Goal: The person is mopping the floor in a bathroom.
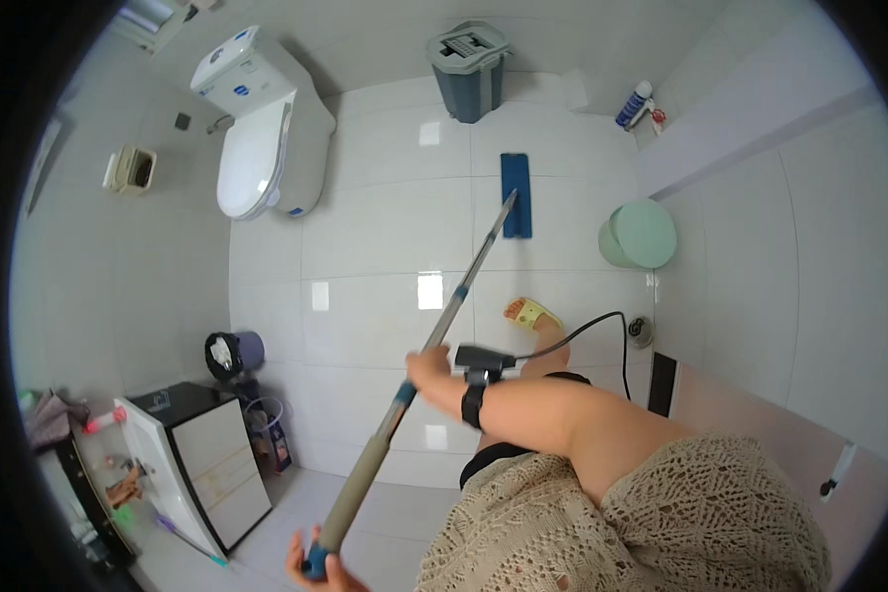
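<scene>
A flat mop with a long metal pole (pixel 448 314) runs diagonally across the view. Its blue rectangular head (pixel 516 214) lies on the white tiled floor. My right hand (pixel 429 374), with a dark strap and a cabled device at the wrist, is closed around the middle of the pole, just above a blue collar. At the bottom edge of the view my left hand (pixel 325 566) holds the blue end cap of the beige handle grip (pixel 354 485); part of this hand is cut off. A foot in a yellow slipper (pixel 530 313) stands below the mop head.
A white toilet (pixel 251 163) stands upper left, a grey mop bucket (pixel 470 81) by the far wall. A light green bin (pixel 640 235) and a spray can (pixel 633 103) are at right. A purple bin (pixel 250 351) and a washbasin cabinet (pixel 222 473) stand at left.
</scene>
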The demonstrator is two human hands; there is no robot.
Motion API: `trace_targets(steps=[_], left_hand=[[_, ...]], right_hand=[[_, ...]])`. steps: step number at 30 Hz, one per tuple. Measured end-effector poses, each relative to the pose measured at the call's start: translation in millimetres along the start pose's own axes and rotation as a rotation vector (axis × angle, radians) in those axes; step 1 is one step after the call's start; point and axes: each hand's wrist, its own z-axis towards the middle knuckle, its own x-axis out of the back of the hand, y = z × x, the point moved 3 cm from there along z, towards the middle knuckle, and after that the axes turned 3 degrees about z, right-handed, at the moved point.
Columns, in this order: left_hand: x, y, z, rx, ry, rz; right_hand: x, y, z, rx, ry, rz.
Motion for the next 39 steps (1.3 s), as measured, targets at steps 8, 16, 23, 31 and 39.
trace_targets(steps=[8, 16, 23, 31, 39], left_hand=[[-2.0, 67.1, 15.0, -0.566, -0.513, 1.073], [-88.3, 25.5, 0.4, 0.155, -0.515, 0.652], [-295.8, 67.8, 6.0, -0.163, -0.606, 0.548], [-411.5, 99.9, 4.5, -0.45, -0.727, 0.53], [-362.9, 69.4, 17.0, -0.407, -0.658, 0.472]], right_hand=[[18.0, 3.6, -37.6, -0.133, -0.203, 0.28], [52.9, -21.4, 65.4, 0.149, 0.185, 0.049], [165.5, -123.6, 248.1, 0.223, 0.136, 0.388], [252.7, -203.9, 303.7, 0.118, -0.058, 0.747], [229.8, -204.7, 249.6, 0.134, 0.046, 0.689]])
